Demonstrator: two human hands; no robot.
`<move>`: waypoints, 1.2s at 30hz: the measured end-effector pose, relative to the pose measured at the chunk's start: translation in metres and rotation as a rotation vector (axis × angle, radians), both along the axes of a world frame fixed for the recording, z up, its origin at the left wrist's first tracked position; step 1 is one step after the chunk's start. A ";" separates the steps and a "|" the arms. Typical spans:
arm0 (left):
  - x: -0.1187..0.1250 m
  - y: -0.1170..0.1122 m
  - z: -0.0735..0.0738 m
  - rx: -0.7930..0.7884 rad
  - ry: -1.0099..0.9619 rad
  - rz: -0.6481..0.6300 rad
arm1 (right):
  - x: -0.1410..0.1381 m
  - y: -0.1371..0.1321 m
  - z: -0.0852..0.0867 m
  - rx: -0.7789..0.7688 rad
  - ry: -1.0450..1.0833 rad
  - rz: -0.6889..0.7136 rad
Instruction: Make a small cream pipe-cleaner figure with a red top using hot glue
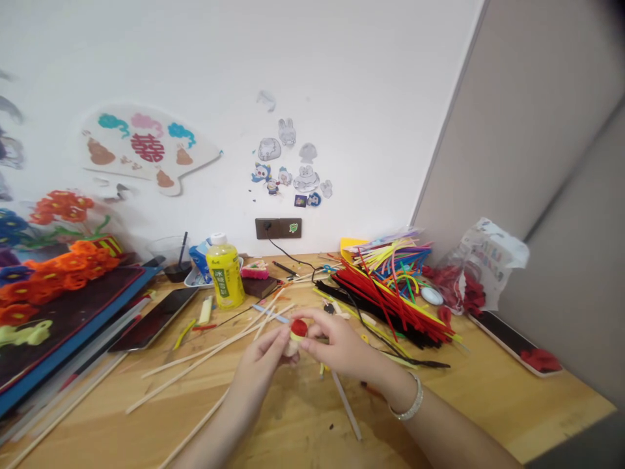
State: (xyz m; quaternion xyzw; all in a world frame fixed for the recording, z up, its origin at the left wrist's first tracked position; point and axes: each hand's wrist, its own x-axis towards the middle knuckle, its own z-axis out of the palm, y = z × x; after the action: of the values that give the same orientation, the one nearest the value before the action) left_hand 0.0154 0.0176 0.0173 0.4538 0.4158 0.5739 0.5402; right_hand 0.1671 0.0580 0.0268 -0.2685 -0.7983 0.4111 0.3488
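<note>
The left hand [261, 366] and right hand [342, 345] both clench a small red-and-yellow pipe-cleaner bud [297, 331] between their fingertips, raised above the front-centre of the desk [488, 397], seemingly to steady it clear of the thin wooden sticks [205, 360] and pipe-cleaner heap [385, 299].

The head-worn camera looks forward and down from above the left hand [261, 368] and right hand [342, 348], across the wooden worktop [488, 397] to the white wall [342, 78].
</note>
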 end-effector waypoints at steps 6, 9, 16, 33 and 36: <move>-0.002 -0.001 0.001 0.005 0.073 0.094 | -0.003 -0.001 -0.002 -0.186 0.033 0.024; -0.001 -0.001 0.001 0.052 0.109 0.125 | -0.008 -0.001 -0.008 -0.257 0.160 0.056; -0.006 -0.002 -0.006 0.153 0.235 0.230 | -0.020 -0.002 -0.020 -0.343 0.290 0.043; -0.006 -0.001 -0.004 0.371 0.550 0.229 | -0.024 -0.003 -0.019 -0.372 0.395 -0.006; -0.007 0.000 -0.003 0.334 0.548 0.224 | -0.022 -0.004 -0.018 -0.350 0.377 0.010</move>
State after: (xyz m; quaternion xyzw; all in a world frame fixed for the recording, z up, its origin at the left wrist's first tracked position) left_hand 0.0086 0.0178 0.0143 0.6249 0.4929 0.5466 0.2602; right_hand 0.1452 0.0544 0.0093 -0.2396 -0.6370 0.5875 0.4378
